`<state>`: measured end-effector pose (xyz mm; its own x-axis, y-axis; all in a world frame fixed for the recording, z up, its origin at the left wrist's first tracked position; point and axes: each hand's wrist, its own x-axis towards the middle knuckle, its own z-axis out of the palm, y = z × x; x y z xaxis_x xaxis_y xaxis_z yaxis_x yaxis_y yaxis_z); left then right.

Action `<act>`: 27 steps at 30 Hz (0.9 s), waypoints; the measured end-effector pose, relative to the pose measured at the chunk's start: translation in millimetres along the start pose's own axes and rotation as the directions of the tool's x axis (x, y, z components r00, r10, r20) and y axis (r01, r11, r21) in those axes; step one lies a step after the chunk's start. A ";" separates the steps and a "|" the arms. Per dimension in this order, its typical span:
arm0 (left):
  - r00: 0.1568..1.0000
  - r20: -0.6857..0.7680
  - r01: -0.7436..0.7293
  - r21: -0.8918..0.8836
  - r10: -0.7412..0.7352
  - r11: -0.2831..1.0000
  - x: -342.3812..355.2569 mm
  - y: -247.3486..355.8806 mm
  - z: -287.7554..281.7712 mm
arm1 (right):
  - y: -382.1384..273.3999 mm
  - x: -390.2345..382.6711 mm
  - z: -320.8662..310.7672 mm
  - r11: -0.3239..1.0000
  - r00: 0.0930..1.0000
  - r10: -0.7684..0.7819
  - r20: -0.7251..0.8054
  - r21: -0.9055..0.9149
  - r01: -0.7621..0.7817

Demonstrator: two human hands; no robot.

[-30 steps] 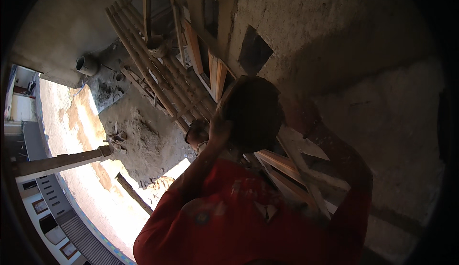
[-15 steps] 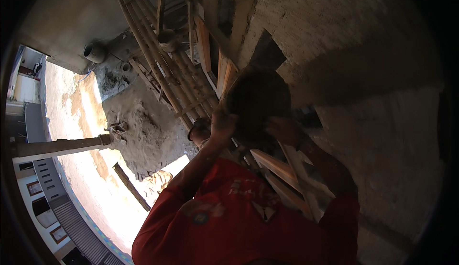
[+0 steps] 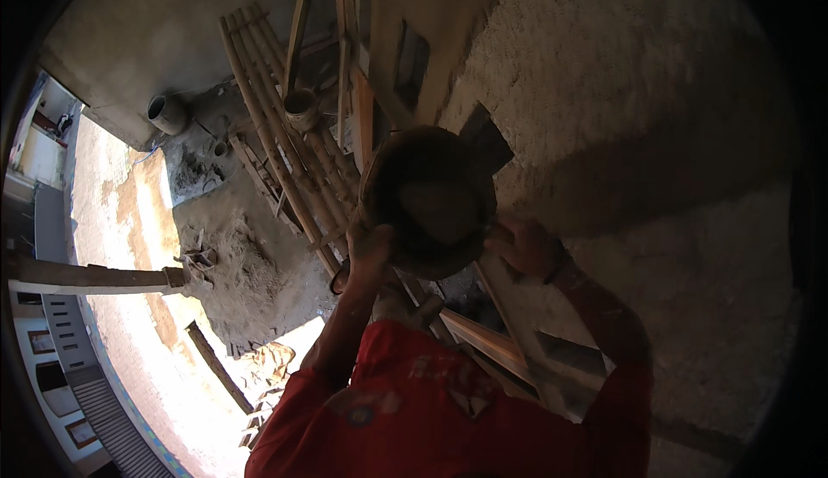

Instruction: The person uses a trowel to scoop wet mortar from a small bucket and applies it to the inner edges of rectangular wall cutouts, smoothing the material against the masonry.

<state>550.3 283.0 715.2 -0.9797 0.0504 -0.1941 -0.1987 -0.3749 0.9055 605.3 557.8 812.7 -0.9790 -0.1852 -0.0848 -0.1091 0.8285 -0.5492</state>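
Between my two hands is a dark round bucket (image 3: 421, 152), its mouth facing up toward me. A greyish mass (image 3: 442, 209) lies in its bottom; shadow hides what it is. My left hand (image 3: 371, 252) is closed on the bucket's near left rim. On the right side, my right hand (image 3: 520, 247) grips the rim with bent fingers. The bucket is held in front of my red shirt, above timber pieces (image 3: 487, 336), close to a rough plastered wall (image 3: 621, 72).
Bamboo poles (image 3: 274, 137) form a raised platform on the left, carrying another bucket (image 3: 301, 110). A further bucket (image 3: 167, 114) lies on the floor by the far wall. A sand heap (image 3: 246, 258) and a post (image 3: 103, 279) are farther left, beside sunlit paving (image 3: 147, 331).
The bucket has come left and nearer to me, and its mouth and grey contents now show more clearly. Both hands have stayed on its rim, and the view has shifted slightly.
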 end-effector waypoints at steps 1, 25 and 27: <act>1.000 0.014 0.015 -0.033 -0.015 0.999 3.7 6.1 -5.3 | -5.8 7.6 -6.3 0.999 1.000 -0.031 -0.001 0.030 0.031; 0.984 -0.170 -0.066 -0.054 0.056 0.996 27.1 15.8 -121.7 | 11.7 146.8 -154.0 0.959 0.899 0.277 -0.339 0.040 -0.281; 0.990 -0.137 -0.051 -0.065 0.042 0.997 26.8 16.2 -112.6 | -17.4 131.1 -126.6 0.907 0.902 0.421 -0.093 0.069 -0.416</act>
<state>523.9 174.1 682.2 -0.9741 -0.0931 -0.2059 -0.1461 -0.4359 0.8880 457.1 586.0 916.4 -0.9452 0.2309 -0.2308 0.3204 0.7920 -0.5197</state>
